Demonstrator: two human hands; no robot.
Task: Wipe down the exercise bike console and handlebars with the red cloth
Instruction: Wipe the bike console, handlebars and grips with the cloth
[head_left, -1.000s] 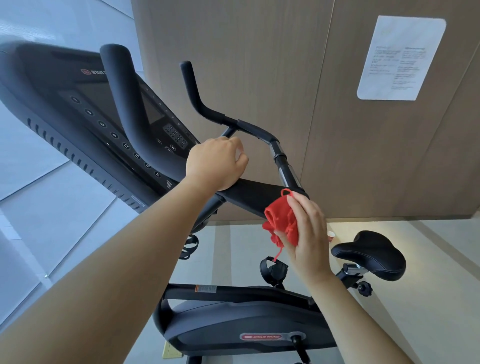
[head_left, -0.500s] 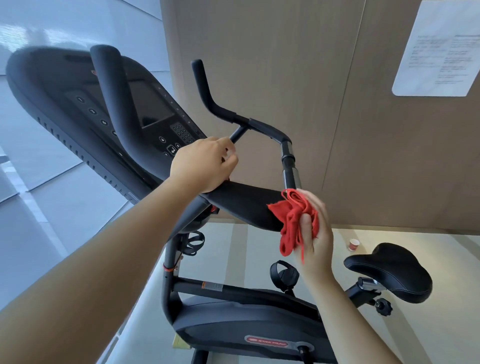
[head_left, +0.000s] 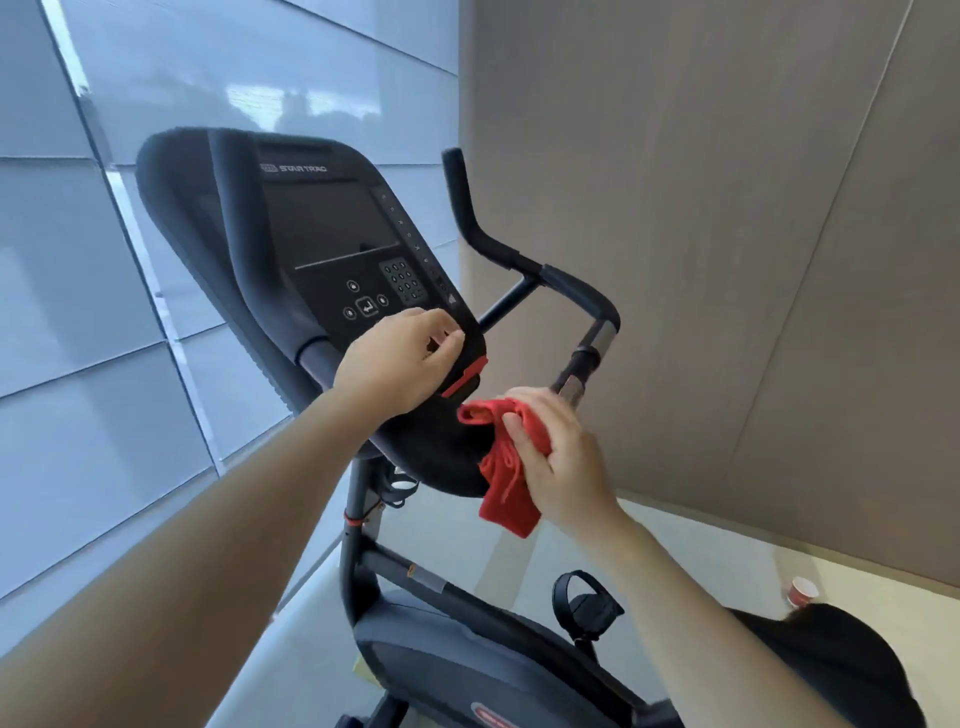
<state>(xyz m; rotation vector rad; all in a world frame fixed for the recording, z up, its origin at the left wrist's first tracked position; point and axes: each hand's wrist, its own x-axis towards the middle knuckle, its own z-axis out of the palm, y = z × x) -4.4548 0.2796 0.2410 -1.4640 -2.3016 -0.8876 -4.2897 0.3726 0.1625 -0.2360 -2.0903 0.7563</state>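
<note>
Head view: the right hand clutches the bunched red cloth against the padded handlebar below the console, the left hand curled on the console's lower edge (bracing, probably); next likely calls for rubbing along the bar.

"STAR TRAC" on console

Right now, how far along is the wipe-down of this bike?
Done: cannot tell; no surface shows wipe marks. In hand: the right hand holds the red cloth bunched against the padded middle of the handlebars, while the left hand rests curled at the lower edge of the console. Left, by the look: the console face and the upright far grip, neither touched by the cloth.
</note>
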